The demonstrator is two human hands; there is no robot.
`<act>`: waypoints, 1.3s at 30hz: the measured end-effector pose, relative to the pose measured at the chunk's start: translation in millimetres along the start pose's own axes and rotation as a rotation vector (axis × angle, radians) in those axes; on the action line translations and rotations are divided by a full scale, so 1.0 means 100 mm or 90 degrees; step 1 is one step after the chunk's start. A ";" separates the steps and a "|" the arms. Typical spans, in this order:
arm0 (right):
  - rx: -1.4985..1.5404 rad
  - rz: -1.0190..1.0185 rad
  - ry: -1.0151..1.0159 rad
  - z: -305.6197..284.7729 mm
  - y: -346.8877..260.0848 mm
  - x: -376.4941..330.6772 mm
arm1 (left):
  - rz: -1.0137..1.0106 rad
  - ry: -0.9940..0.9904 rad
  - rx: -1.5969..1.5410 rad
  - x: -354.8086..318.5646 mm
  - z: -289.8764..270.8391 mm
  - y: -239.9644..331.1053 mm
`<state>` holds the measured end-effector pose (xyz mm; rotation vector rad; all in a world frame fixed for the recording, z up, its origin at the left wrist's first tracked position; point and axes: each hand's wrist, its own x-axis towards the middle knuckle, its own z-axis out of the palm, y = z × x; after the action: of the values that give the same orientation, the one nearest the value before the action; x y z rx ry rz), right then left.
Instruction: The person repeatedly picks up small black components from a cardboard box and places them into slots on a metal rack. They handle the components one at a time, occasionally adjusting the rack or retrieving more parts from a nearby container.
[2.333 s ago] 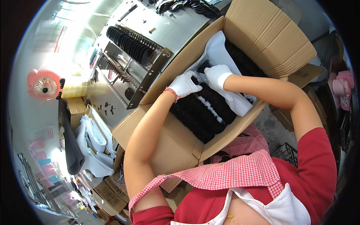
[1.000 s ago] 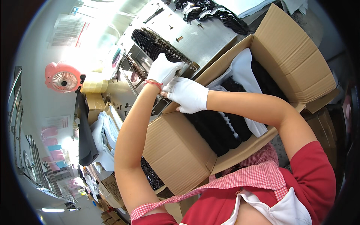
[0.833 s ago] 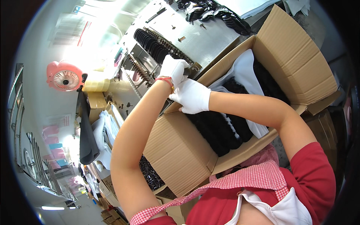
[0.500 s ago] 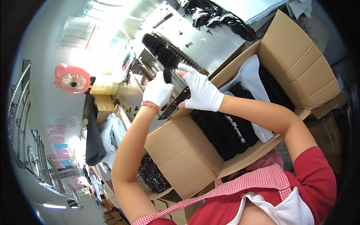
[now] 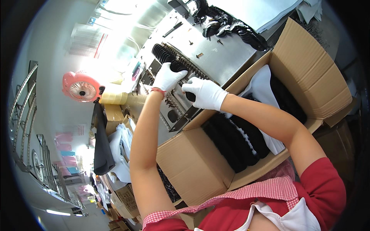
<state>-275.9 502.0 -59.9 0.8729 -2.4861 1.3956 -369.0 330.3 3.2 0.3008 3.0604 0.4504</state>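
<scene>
- so, both gloved hands are up at the metal rack (image 5: 181,73) in the upper middle of the frame; the left hand (image 5: 167,77) is closed on a black part (image 5: 178,66) at the end of the row on the rack's pins, and the right hand (image 5: 206,92) pinches another dark piece (image 5: 190,96) just below it.
- judging by the layout, the work is partway along: the box (image 5: 200,165) in the centre already holds several packed rows of black parts (image 5: 235,140), with white liner (image 5: 264,86) folded against its far side.
- a short row of black parts (image 5: 162,54) is on the rack, and a loose heap (image 5: 231,25) lies on the steel surface (image 5: 223,54) at upper centre, so more looks left to handle.
- the box is plain brown cardboard, flaps open, no label that i can make out.
- smaller brown cartons (image 5: 123,200) stack at lower left; a yellowish tape roll (image 5: 111,98) sits left of the rack.
- a pink round fan (image 5: 81,87) is at the left; pink and blue sheets (image 5: 65,154) hang on the far-left wall, too blurred to tell apart.
</scene>
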 end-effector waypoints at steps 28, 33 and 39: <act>0.183 -0.004 0.163 0.22 -0.05 0.21 | -0.136 -0.446 -0.455 -0.51 -0.62 0.12; 0.214 0.030 0.110 0.09 0.01 0.21 | 0.253 -0.484 -0.313 -0.22 -0.54 -0.04; 0.109 0.164 0.058 0.25 0.02 0.33 | 0.030 0.063 -0.022 0.60 -0.20 -0.40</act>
<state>-301.0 468.9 -61.5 0.5134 -2.5079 1.7086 -436.2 298.9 10.3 0.3603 3.1431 0.5346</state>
